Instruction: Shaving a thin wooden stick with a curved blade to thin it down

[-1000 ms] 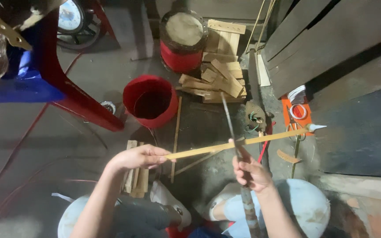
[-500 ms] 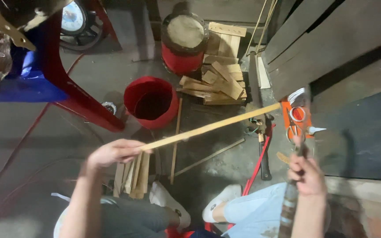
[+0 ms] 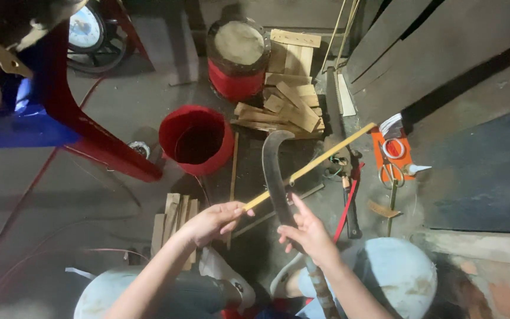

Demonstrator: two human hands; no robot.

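My left hand (image 3: 212,221) grips the near end of a long thin bamboo strip (image 3: 320,161), which slants up to the right. In my right hand (image 3: 308,232) is a curved dark machete (image 3: 274,171); the hand holds it by the handle with the blade pointing up. The blade crosses the strip near its near end. Both hands hang over the concrete floor between my knees.
A red bucket (image 3: 197,140) stands ahead of my left hand, a red drum (image 3: 237,59) behind it. Cut wood pieces (image 3: 290,100) lie piled beside the drum, short slats (image 3: 175,215) by my left knee. Scissors on an orange pad (image 3: 392,155) and a hammer (image 3: 349,201) lie right. A red stool leg (image 3: 84,130) slants at left.
My right hand swung from far right back to the centre, bringing the machete blade up against the strip. My left hand moved right with the strip.
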